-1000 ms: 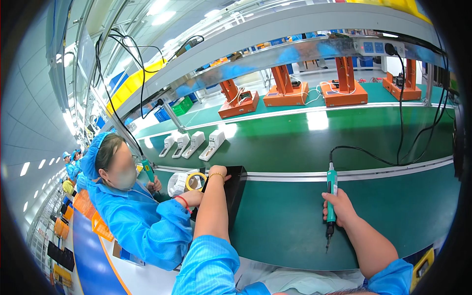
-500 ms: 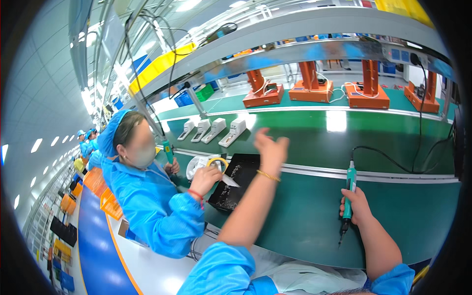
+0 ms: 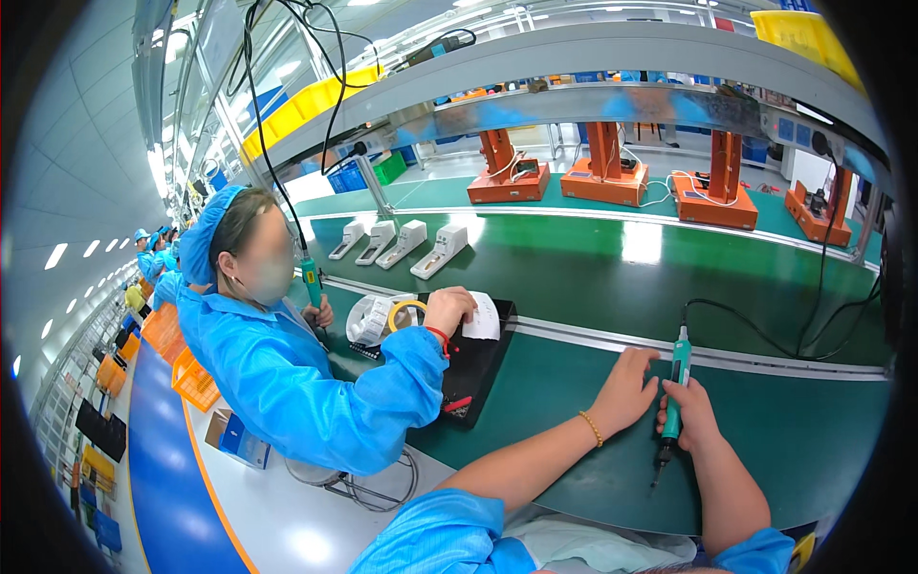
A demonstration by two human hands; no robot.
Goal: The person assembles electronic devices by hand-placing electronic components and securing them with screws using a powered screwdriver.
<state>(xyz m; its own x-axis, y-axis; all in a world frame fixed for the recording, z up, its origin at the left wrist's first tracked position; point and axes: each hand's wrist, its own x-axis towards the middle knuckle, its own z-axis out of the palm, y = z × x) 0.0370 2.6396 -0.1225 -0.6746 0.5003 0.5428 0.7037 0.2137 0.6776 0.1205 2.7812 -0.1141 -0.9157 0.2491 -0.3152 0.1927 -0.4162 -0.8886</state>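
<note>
My right hand (image 3: 690, 413) is wrapped round a teal electric screwdriver (image 3: 677, 387), held upright with its dark bit pointing down over the green work surface. A black cable runs from its top. Close to its left, my left hand (image 3: 626, 387), with a yellow bracelet at the wrist, is over the green surface. Its fingers reach forward, the thumb apart, and nothing shows in it. To the left, a co-worker's hand (image 3: 449, 311) holds a white sheet (image 3: 488, 319) above a black tray (image 3: 478, 368). A yellow ring (image 3: 406, 314) is beside that hand.
Several white devices (image 3: 442, 251) stand in a row across the metal rail. A co-worker in blue (image 3: 287, 373) sits at my left, the other hand by a green screwdriver (image 3: 312, 281). Orange stands (image 3: 604, 180) line the back. A grey shelf beam (image 3: 612, 53) crosses above.
My left hand has swung right and down from above the rail to beside my right hand. The co-worker's hand moved right and forward. My right hand keeps its hold on the screwdriver.
</note>
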